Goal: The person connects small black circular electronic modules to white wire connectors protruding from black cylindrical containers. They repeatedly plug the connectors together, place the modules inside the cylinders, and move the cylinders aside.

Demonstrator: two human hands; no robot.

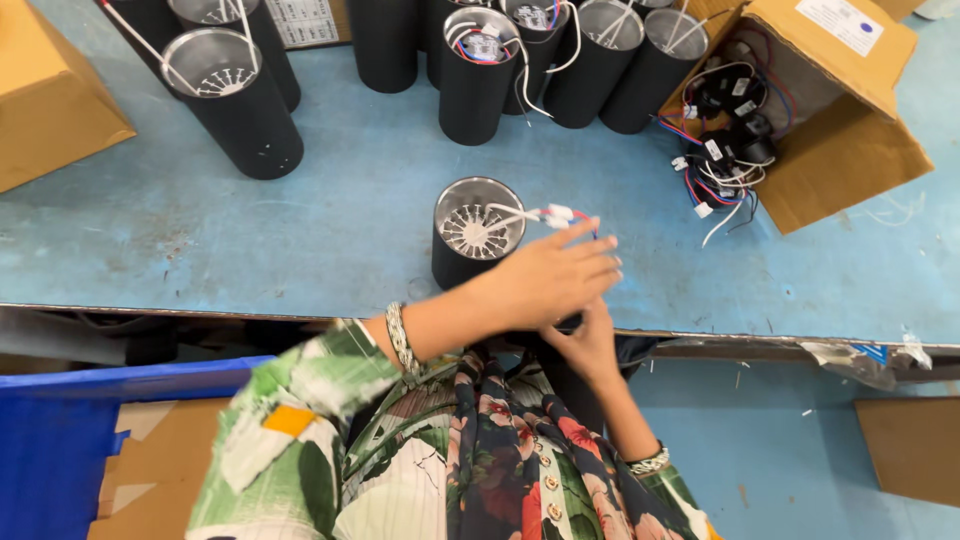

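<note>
While the black cylindrical housing [476, 232] stands upright near the front edge of the blue table [300, 240], its open top shows a finned metal insert, and its long axis runs vertical. White leads with a small connector [556, 214] trail from the top toward the hands. Nearer of the two, the left hand [545, 280] lies just right of the housing, fingers extended and half open; contact with the connector cannot be confirmed. Beneath it, the right hand [585, 342] pinches a small dark part, mostly hidden. More housings [235, 100] stand along the rear edge; a cardboard box [830, 120] of wired drivers occupies the right rear corner.
</note>
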